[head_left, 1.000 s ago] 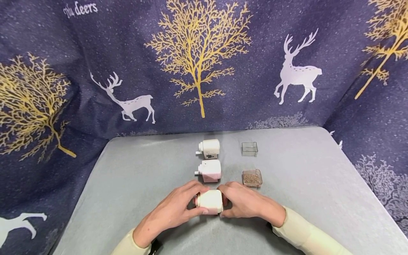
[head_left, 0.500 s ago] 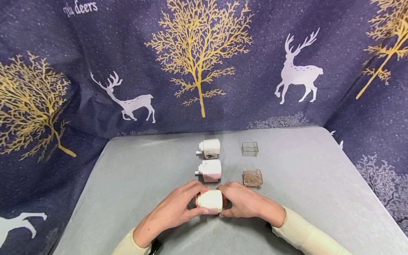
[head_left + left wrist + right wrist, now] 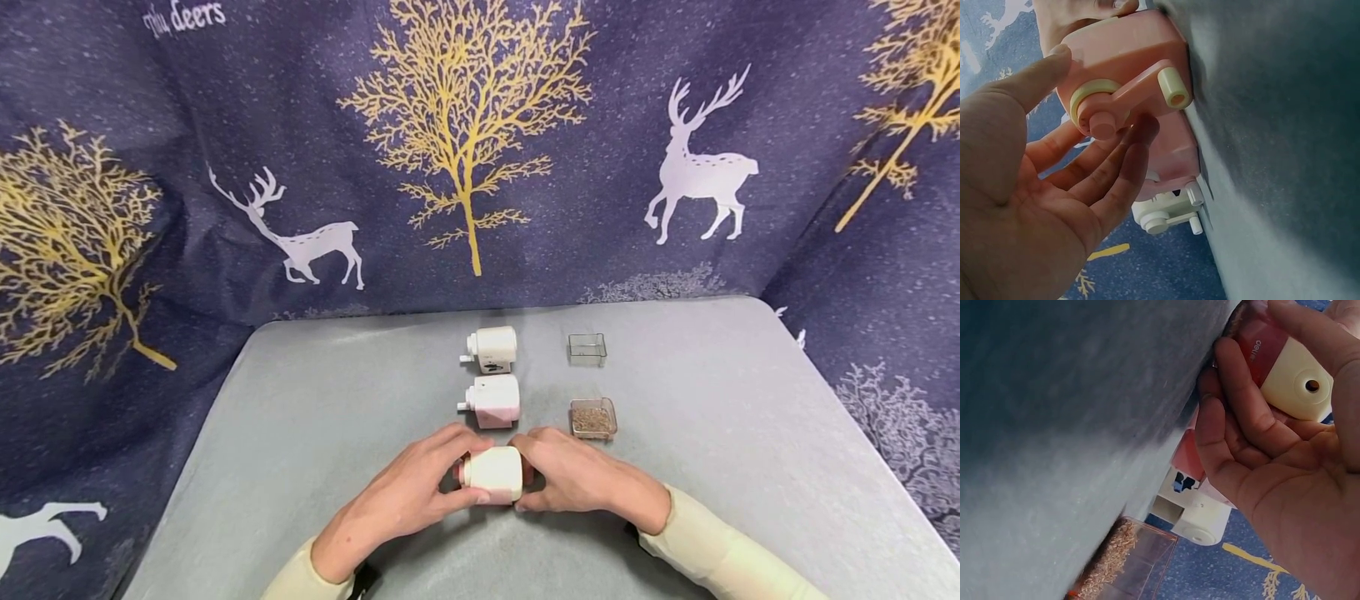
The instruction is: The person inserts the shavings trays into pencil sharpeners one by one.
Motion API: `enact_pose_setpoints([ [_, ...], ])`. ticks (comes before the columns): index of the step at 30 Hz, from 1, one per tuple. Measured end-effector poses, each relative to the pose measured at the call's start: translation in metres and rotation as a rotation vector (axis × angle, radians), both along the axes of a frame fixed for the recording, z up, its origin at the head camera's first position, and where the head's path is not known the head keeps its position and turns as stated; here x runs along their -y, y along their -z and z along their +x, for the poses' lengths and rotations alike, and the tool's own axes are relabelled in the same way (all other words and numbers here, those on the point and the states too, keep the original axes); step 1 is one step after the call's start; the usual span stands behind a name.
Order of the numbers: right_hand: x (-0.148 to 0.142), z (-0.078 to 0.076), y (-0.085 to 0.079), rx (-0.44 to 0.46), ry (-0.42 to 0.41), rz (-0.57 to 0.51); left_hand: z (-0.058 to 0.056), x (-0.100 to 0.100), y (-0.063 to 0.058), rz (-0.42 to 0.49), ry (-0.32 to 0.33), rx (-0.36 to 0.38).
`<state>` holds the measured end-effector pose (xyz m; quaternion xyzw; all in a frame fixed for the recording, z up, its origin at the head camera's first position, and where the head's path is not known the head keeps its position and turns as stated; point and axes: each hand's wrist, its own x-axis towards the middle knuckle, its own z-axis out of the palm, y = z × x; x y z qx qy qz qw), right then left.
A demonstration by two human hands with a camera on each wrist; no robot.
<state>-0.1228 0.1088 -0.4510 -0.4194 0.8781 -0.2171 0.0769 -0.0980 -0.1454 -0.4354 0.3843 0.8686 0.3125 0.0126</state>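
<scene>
A pink and cream crank pencil sharpener [image 3: 495,475] stands on the grey table between the hands. My left hand [image 3: 408,487] grips it from the crank side, thumb on the near edge and fingers on the far side. In the left wrist view its pink crank [image 3: 1132,94] with a cream knob hangs beside the curled fingers. My right hand [image 3: 573,475] holds the opposite end, where the right wrist view has a cream face with a pencil hole [image 3: 1312,385] and a translucent red shavings drawer [image 3: 1260,344]. Fingertips lie along that drawer.
Behind stand a pink-and-white sharpener [image 3: 497,402] and a white one [image 3: 497,348], cranks to the left. Right of them sit a clear drawer full of pencil shavings [image 3: 592,419] and, farther back, another clear drawer [image 3: 587,348]. A dark blue curtain [image 3: 300,125] hangs behind the table.
</scene>
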Motion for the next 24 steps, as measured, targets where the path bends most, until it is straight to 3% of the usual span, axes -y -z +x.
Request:
enact_pose_setpoints([
  [13,-0.0006,-0.0003,0.0018,0.023,-0.005,-0.025,-0.0017,0.0008,-0.0004,-0.036,0.007,-0.054],
  [24,-0.0039,0.0003,0.0003,0.022,-0.017,-0.030,-0.0018,0.0014,-0.0009,-0.054,0.015,-0.056],
])
